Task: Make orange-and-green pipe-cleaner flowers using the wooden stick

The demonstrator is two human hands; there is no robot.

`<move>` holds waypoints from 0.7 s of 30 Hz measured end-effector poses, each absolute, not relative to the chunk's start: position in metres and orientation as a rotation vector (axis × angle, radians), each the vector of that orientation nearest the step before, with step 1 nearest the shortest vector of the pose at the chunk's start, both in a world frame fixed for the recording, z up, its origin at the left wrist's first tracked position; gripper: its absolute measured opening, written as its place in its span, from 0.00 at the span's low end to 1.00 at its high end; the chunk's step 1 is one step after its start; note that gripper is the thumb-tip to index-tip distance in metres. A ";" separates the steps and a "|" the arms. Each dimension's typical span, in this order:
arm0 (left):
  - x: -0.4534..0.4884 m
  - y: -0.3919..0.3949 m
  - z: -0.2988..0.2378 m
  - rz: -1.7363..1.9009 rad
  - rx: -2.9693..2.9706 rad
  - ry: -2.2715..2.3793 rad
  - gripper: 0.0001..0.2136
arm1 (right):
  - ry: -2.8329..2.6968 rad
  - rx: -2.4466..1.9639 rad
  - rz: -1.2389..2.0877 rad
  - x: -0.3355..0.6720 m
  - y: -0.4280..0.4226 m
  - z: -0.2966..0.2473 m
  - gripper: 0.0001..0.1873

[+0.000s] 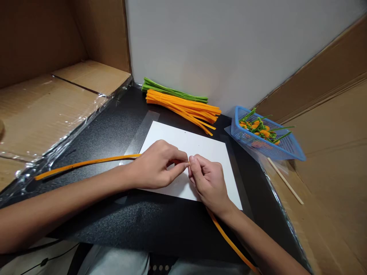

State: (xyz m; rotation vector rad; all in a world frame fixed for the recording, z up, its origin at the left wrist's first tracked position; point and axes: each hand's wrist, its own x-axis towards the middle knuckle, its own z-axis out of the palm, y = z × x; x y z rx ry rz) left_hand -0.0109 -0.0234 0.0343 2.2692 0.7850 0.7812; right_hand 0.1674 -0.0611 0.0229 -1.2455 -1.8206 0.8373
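Note:
My left hand point(157, 165) and my right hand point(208, 181) meet over a white sheet of paper point(195, 147) on the black table point(120, 126). Both are closed in a pinch, fingertips touching. An orange pipe cleaner point(83, 164) runs out leftward from my left hand. Another orange pipe cleaner length point(229, 242) trails from under my right wrist toward the near edge. Whether these are one piece or two is hidden by the fingers.
A bundle of orange pipe cleaners point(183, 109) and green pipe cleaners point(172, 91) lies by the wall. A blue basket point(286, 151) with small orange and green pieces stands at the right, a thin wooden stick point(285, 181) beside it. Cardboard point(43, 103) surrounds the table.

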 end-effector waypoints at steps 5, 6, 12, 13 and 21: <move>-0.016 -0.020 0.024 0.831 2.697 0.702 0.09 | -1.678 -1.330 1.146 0.165 -0.061 0.026 0.24; -0.017 -0.019 0.023 0.807 2.790 0.667 0.09 | -1.653 -1.346 1.207 0.165 -0.060 0.026 0.24; -0.018 -0.019 0.026 0.616 3.277 0.408 0.09 | -1.442 -1.413 1.670 0.169 -0.054 0.025 0.24; -0.017 -0.020 0.027 0.589 3.334 0.384 0.09 | -1.395 -1.404 1.746 0.170 -0.053 0.023 0.23; -0.019 -0.017 0.025 0.541 3.427 0.398 0.11 | -1.283 -1.346 1.899 0.174 -0.051 0.022 0.22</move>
